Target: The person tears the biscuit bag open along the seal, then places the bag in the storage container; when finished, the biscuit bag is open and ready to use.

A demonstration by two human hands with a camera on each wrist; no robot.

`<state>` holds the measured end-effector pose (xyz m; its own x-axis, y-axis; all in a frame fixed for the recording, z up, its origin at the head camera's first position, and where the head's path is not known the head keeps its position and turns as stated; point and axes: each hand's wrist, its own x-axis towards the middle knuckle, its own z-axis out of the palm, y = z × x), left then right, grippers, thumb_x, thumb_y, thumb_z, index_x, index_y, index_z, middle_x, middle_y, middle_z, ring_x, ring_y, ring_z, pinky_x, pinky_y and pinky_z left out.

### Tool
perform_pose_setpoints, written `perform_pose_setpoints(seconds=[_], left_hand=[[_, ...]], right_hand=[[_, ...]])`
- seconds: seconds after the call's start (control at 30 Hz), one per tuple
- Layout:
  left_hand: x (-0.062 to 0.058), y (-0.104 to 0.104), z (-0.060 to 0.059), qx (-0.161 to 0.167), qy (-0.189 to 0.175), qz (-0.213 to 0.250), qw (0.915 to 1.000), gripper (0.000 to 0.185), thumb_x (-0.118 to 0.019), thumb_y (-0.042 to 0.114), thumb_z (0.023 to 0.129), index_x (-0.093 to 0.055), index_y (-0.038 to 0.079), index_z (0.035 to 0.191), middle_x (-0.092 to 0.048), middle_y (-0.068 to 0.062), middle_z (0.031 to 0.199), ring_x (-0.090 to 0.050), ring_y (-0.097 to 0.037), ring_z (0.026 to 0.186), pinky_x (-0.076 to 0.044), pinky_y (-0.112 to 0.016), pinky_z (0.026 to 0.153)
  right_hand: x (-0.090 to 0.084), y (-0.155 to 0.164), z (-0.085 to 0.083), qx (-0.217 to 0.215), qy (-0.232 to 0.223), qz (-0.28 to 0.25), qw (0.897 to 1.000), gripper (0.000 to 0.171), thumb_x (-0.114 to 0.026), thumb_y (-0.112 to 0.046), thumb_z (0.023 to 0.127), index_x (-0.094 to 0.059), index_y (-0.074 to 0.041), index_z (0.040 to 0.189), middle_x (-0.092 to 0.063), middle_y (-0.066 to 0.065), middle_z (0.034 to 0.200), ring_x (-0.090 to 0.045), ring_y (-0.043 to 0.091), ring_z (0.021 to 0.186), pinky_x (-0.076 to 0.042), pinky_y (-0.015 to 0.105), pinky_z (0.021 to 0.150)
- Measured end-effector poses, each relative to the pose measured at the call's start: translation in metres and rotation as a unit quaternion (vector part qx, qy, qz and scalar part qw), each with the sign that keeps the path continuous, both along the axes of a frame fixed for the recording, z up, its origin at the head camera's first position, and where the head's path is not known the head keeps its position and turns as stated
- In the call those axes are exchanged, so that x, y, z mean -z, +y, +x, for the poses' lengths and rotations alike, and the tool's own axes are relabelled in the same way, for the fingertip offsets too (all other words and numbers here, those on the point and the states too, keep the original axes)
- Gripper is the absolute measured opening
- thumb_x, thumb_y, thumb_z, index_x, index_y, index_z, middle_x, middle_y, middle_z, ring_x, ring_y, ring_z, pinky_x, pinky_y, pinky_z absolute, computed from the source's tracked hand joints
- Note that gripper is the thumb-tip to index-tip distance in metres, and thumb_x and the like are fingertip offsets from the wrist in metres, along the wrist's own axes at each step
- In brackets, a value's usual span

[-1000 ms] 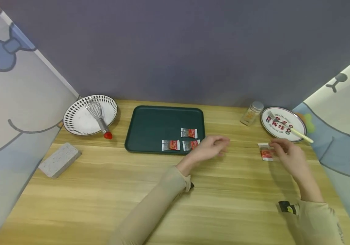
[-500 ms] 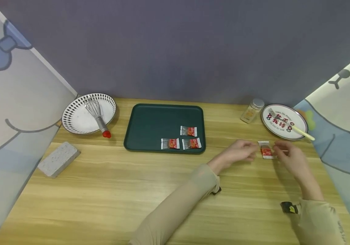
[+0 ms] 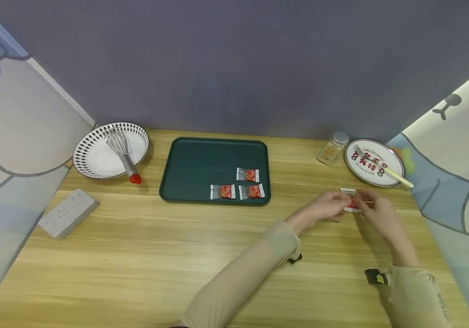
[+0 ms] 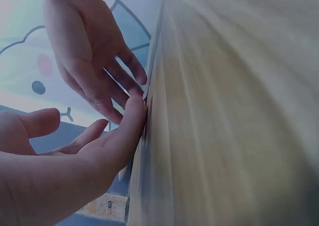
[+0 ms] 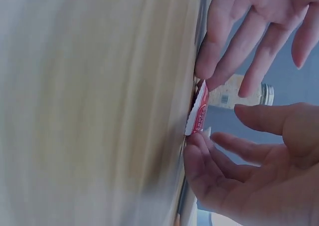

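Observation:
A small red-and-clear packet (image 3: 351,206) with white crimped ends lies on the wooden table at the right. My left hand (image 3: 325,206) touches its left side with extended fingertips. From the right, my right hand (image 3: 382,216) meets the opposite side, fingers gently bent. In the right wrist view the packet (image 5: 198,110) tilts up between the fingertips of both hands, and each thumb stands away from it. Three similar packets, one at the back (image 3: 247,175) and two in front (image 3: 223,192), lie in the right part of a dark green tray (image 3: 201,164).
Behind the hands stand a glass shaker jar (image 3: 330,148) and a round plate (image 3: 353,166) bearing a pale-yellow-handled utensil (image 3: 396,176). On the left, a whisk (image 3: 123,152) rests in a patterned dish (image 3: 92,157), with a grey block (image 3: 69,213) before it. A dark wall borders the table's back.
My left hand has moved right from the tray's edge to the packet and now touches it. My right hand stays beside the packet. The head view has shifted slightly.

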<state>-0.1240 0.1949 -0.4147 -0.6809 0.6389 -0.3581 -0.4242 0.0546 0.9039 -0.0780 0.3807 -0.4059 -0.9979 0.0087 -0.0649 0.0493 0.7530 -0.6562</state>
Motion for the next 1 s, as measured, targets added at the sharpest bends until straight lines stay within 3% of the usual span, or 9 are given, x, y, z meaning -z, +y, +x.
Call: perform_pose_setpoints(seconds=[0.07,0.2,0.27,0.33,0.43,0.5,0.57,0.8,1.0], left_hand=[[0.000,-0.003,0.000,-0.004,-0.004,-0.001,1.0000,0.038,-0.056,0.021,0.114,-0.063,0.002,0.146,-0.067,-0.007,0.135,-0.068,-0.025,0.120,-0.060,-0.035,0.096],[-0.005,-0.012,0.002,-0.032,-0.008,0.012,0.9994,0.035,-0.057,0.020,0.114,-0.065,0.002,0.143,-0.069,-0.007,0.131,-0.069,-0.029,0.119,-0.060,-0.038,0.097],[-0.010,-0.020,0.003,-0.045,0.003,0.024,0.9987,0.035,-0.058,0.020,0.113,-0.065,0.002,0.142,-0.070,-0.008,0.127,-0.069,-0.030,0.117,-0.059,-0.040,0.098],[-0.015,-0.029,0.003,-0.056,0.025,0.034,0.9975,0.034,-0.059,0.019,0.113,-0.065,0.002,0.142,-0.071,-0.009,0.124,-0.069,-0.030,0.114,-0.059,-0.042,0.098],[-0.023,-0.049,0.002,-0.063,0.074,0.030,0.9949,0.035,-0.059,0.018,0.113,-0.064,0.003,0.144,-0.073,-0.010,0.123,-0.070,-0.031,0.113,-0.059,-0.044,0.098],[-0.028,-0.066,0.000,-0.063,0.112,0.006,0.9917,0.036,-0.059,0.019,0.113,-0.063,0.004,0.145,-0.073,-0.010,0.126,-0.071,-0.031,0.111,-0.059,-0.042,0.096],[-0.033,-0.086,-0.001,-0.059,0.148,-0.021,0.9870,0.038,-0.060,0.020,0.112,-0.062,0.005,0.147,-0.074,-0.009,0.127,-0.073,-0.032,0.109,-0.060,-0.038,0.092],[-0.044,-0.151,-0.005,-0.043,0.263,-0.096,0.9591,0.043,-0.060,0.020,0.112,-0.058,0.005,0.152,-0.076,-0.014,0.116,-0.076,-0.035,0.098,-0.056,-0.026,0.071],[-0.042,-0.191,-0.012,-0.070,0.321,-0.144,0.9335,0.040,-0.064,0.023,0.111,-0.064,0.002,0.144,-0.074,-0.013,0.121,-0.074,-0.032,0.092,-0.057,-0.033,0.074]], right_hand=[[0.000,-0.003,-0.001,0.002,0.002,-0.006,1.000,0.046,-0.053,-0.008,0.113,-0.044,0.024,0.145,-0.055,0.048,0.131,-0.066,0.054,0.111,-0.052,0.014,0.065],[-0.001,-0.010,-0.005,0.012,0.006,-0.064,0.998,0.054,-0.058,-0.009,0.112,-0.037,0.024,0.149,-0.058,0.042,0.128,-0.067,0.008,0.098,-0.055,0.016,0.069],[-0.004,-0.016,-0.007,0.010,0.009,-0.112,0.994,0.055,-0.059,-0.007,0.111,-0.036,0.025,0.149,-0.064,0.027,0.120,-0.061,-0.007,0.092,-0.058,0.017,0.072],[-0.006,-0.023,-0.009,0.007,0.015,-0.176,0.984,0.053,-0.060,-0.002,0.110,-0.036,0.027,0.147,-0.068,0.009,0.114,-0.064,-0.007,0.089,-0.059,0.017,0.076],[-0.008,-0.038,-0.011,-0.007,0.025,-0.280,0.960,0.048,-0.062,0.006,0.106,-0.039,0.031,0.141,-0.071,-0.009,0.104,-0.071,0.000,0.090,-0.060,0.019,0.079],[-0.008,-0.052,-0.012,-0.015,0.029,-0.333,0.942,0.046,-0.063,0.010,0.104,-0.041,0.032,0.138,-0.074,-0.010,0.102,-0.073,0.003,0.091,-0.061,0.020,0.080],[-0.008,-0.068,-0.014,-0.023,0.027,-0.356,0.934,0.043,-0.064,0.011,0.103,-0.043,0.031,0.135,-0.075,-0.009,0.104,-0.074,0.003,0.093,-0.061,0.021,0.081],[-0.010,-0.121,-0.022,-0.032,0.005,-0.280,0.959,0.039,-0.072,0.005,0.101,-0.056,0.020,0.132,-0.073,0.007,0.111,-0.071,0.001,0.093,-0.060,0.021,0.084],[-0.011,-0.161,-0.026,-0.063,-0.008,-0.279,0.958,0.027,-0.077,0.008,0.096,-0.060,0.015,0.115,-0.070,0.015,0.103,-0.072,0.004,0.086,-0.059,0.019,0.075]])
